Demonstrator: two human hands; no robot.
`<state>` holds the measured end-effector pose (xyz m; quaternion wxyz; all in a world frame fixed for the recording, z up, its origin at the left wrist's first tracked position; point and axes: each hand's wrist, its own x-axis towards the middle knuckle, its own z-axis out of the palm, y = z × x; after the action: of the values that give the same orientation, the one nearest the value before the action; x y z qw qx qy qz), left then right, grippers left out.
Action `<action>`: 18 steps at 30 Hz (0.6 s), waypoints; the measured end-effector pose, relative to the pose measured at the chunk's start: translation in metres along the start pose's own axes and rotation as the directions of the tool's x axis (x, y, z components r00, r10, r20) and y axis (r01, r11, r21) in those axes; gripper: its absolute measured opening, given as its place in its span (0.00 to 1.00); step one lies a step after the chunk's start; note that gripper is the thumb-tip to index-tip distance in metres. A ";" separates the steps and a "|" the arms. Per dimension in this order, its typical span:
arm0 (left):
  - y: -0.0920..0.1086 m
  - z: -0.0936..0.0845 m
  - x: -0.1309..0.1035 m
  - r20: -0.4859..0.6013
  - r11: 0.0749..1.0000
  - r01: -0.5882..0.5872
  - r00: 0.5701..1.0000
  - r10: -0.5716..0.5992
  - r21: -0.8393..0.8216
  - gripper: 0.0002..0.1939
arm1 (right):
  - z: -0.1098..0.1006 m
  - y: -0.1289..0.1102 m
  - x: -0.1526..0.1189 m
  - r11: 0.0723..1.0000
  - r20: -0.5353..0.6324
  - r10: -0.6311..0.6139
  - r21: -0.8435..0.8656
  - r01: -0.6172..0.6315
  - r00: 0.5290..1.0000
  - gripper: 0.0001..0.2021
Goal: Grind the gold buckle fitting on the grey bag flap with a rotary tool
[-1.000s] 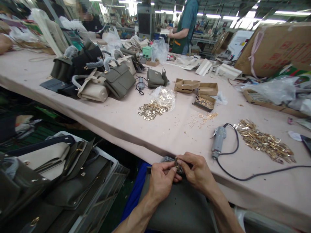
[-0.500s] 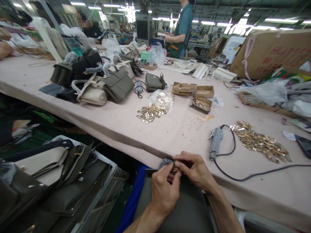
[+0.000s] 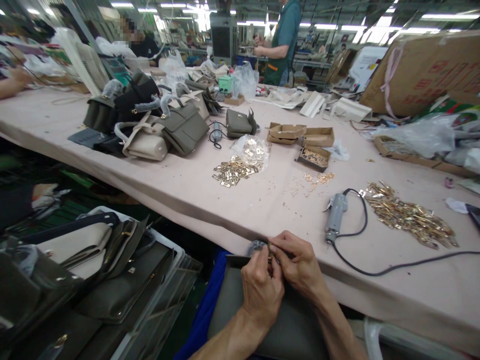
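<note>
My left hand point(image 3: 262, 287) and my right hand point(image 3: 298, 260) meet over a dark olive bag point(image 3: 232, 300) at the table's front edge. Both are closed in a pinch around a small gold metal piece point(image 3: 270, 254), mostly hidden by the fingers. Clear plastic wrap point(image 3: 255, 247) shows just behind my left hand. To the right, a grey electric screwdriver point(image 3: 336, 217) lies on the table with its black cable. Beyond it is a pile of gold metal parts point(image 3: 412, 215). Farther back, more flat gold plates point(image 3: 232, 171) lie beside a plastic bag.
Small cardboard boxes point(image 3: 314, 158) and scattered tiny gold pieces point(image 3: 318, 178) lie mid-table. Finished-looking handbags point(image 3: 183, 127) stand at the back left. A crate point(image 3: 176, 270) full of bags is at lower left. A person point(image 3: 281, 45) stands behind the table.
My hands have drawn closer together around the small metal piece, and the fingers now cover more of it. The camera view has shifted slightly.
</note>
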<state>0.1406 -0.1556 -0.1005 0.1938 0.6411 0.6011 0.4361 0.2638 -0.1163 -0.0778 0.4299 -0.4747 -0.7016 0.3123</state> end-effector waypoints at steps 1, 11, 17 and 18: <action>-0.001 0.001 -0.001 -0.009 1.000 -0.008 1.000 0.008 0.011 0.13 | 0.001 0.000 -0.001 1.000 -0.006 -0.018 -0.011 0.018 1.000 0.09; -0.002 0.006 -0.004 -0.081 0.997 -0.067 0.994 0.069 0.026 0.11 | 0.004 0.007 -0.011 0.985 0.011 -0.156 -0.065 0.157 0.988 0.13; -0.004 -0.001 -0.005 -0.027 0.988 -0.131 0.991 0.129 -0.078 0.14 | -0.040 0.002 0.020 0.998 0.428 -0.038 0.061 0.014 0.903 0.09; -0.004 -0.001 -0.004 -0.021 0.985 -0.141 0.990 0.140 -0.096 0.14 | -0.047 0.001 0.028 0.997 0.498 -0.024 0.073 -0.015 0.867 0.08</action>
<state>0.1373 -0.1592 -0.1044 0.1893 0.6685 0.5338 0.4820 0.3016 -0.0889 -0.0493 0.2524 -0.3602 -0.7778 0.4490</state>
